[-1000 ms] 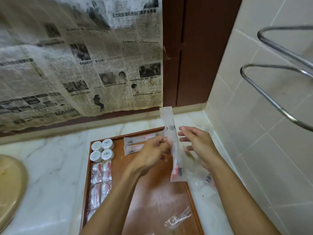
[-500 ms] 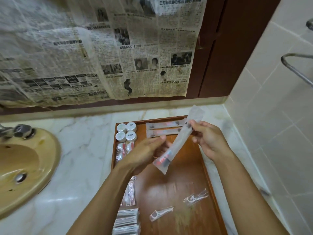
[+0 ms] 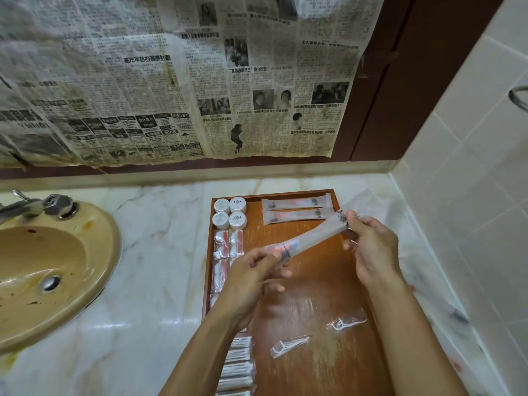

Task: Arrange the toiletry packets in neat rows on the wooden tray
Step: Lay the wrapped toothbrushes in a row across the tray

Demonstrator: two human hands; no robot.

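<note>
While both hands, left hand (image 3: 251, 274) and right hand (image 3: 368, 247), pinch a long packet (image 3: 311, 238) above the wooden tray (image 3: 328, 281), laying it beside two matching packets (image 3: 297, 211) seems next.

A long packet (image 3: 311, 237) spans above the wooden tray (image 3: 328, 281), its ends pinched by the fingers of the left hand (image 3: 251, 277) and the right hand (image 3: 371, 252). Just beyond the right fingertips two similar packets (image 3: 297, 210) lie side by side along the tray's far edge. Beyond the left fingers, four round tubs (image 3: 231, 212) sit in the far left corner, small sachets (image 3: 228, 244) in rows nearer. Two floss picks (image 3: 317, 334) lie nearer than both hands. The sink (image 3: 43, 270) lies well left on the counter (image 3: 160, 252).
</note>
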